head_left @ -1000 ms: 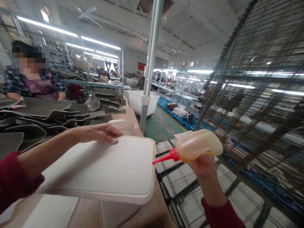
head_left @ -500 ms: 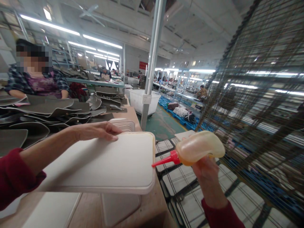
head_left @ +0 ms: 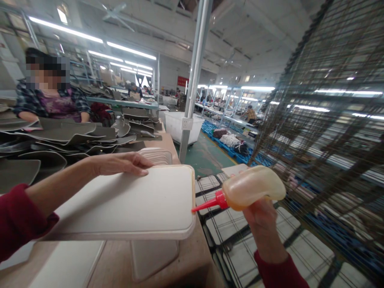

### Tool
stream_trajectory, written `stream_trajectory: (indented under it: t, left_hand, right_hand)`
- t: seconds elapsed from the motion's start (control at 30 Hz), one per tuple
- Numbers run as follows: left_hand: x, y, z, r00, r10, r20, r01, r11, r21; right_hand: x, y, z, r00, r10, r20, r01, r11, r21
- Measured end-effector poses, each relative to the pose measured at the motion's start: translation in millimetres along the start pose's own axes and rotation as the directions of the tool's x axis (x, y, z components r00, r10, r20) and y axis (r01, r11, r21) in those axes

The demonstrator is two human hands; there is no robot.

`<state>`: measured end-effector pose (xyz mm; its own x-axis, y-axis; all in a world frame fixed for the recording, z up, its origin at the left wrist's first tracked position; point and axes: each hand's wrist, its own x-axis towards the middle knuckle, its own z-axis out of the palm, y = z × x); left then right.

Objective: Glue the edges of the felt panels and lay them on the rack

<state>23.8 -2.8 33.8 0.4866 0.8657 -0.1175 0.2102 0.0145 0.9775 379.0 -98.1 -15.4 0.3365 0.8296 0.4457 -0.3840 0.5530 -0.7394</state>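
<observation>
A white rounded-corner panel lies across the middle, on what looks like a stack of similar panels. My left hand grips its far edge, thumb on top and the other fingers bent over the edge, partly hidden. In my right hand is a translucent glue bottle with yellowish liquid, tilted nozzle-down to the left. Its red nozzle has its tip at the panel's right edge, where a thin yellowish line runs along the rim. Whether the tip touches is hard to tell.
More white panels lie on the wooden table below. Behind are stacked pale pieces and a heap of grey sheets, with a co-worker beyond. A wire rack holding panels rises at right. A metal post stands ahead.
The nozzle tip has shifted slightly along the panel's right edge, toward the near corner. My left hand keeps its place on the panel. The view has moved a little.
</observation>
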Motion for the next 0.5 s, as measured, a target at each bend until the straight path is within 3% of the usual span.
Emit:
stream_trajectory:
  t: [0.1, 0.33, 0.5]
  left_hand:
    - [-2, 3, 2.8, 0.984, -0.098, 0.146, 0.096, 0.995, 0.018]
    - [-5, 14, 1.4, 0.931, -0.168, 0.325, 0.148, 0.985, 0.086]
    - [-8, 12, 1.1, 0.954, -0.176, 0.242, 0.183, 0.983, -0.007]
  right_hand:
    - [-2, -1, 1, 1.0, 0.014, 0.006, -0.014, 1.0, -0.002]
    - [-4, 0, -2, 0.999, -0.023, -0.032, 0.023, 1.0, -0.004]
    - [-7, -1, 0, 0.999, -0.043, -0.031, 0.043, 0.999, -0.013]
